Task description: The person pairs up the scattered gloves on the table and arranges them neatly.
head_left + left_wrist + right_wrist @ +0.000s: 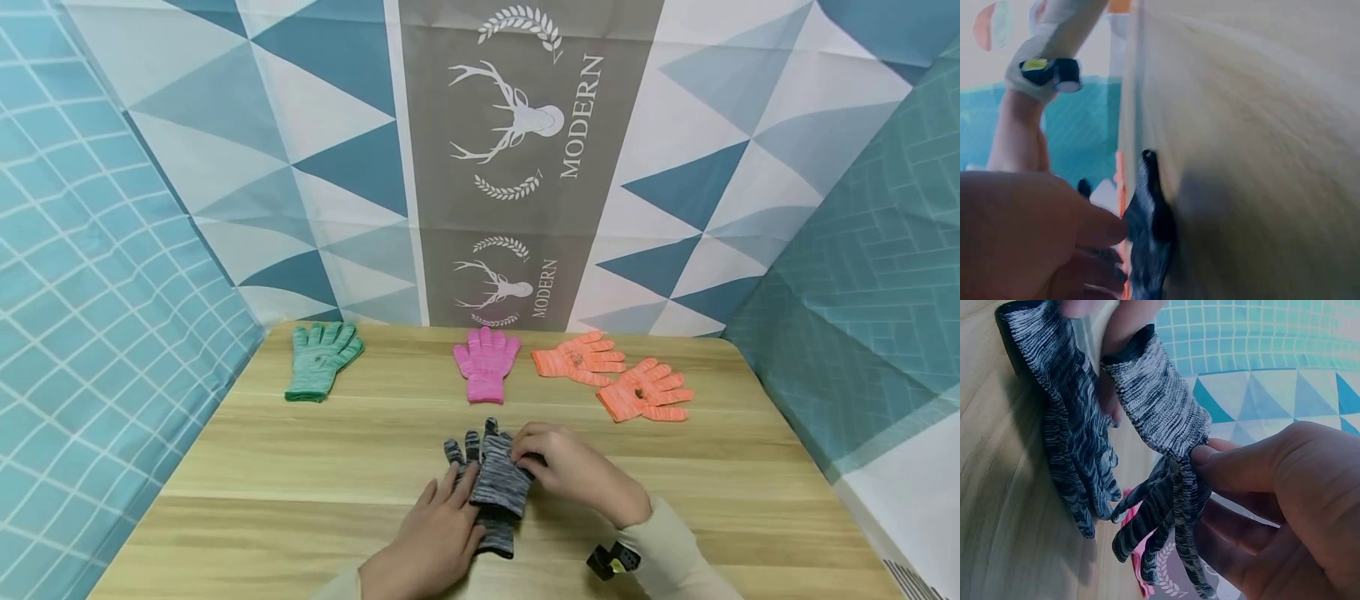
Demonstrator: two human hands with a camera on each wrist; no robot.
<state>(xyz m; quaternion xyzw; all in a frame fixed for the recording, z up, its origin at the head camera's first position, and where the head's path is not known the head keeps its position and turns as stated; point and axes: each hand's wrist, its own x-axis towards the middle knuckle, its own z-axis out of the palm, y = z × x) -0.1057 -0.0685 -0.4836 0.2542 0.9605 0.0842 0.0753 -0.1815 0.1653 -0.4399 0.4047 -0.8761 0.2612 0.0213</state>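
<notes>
Surface: we have a wood-grain table in pale, yellowish boards, its far edge running along the foot of the backdrop.

Room: behind the table hangs a backdrop of blue, grey and white triangles. Its middle is a grey-brown panel printed with white deer heads, leaf sprigs and the word MODERN. To the left we see a light-blue gridded covering, to the right a teal covering with a brick-like pattern.

Far part of table, left to right: green glove, pink glove, then two orange gloves, the nearer one just beside the other.

Near part, in front of the pink glove: two grey-black gloves, fingers toward the backdrop, cuffs toward the person. The upper grey-black glove overlaps the lower grey-black glove as seen from the head; from the right wrist we note a gap between them, the upper one raised and tilted.

Right grip: thumb and fingers pinch the upper glove at its right side, near the finger bases. Left grip: fingers extended, not clenched, resting on the lower glove's left side. Left wrist view blurred.
</notes>
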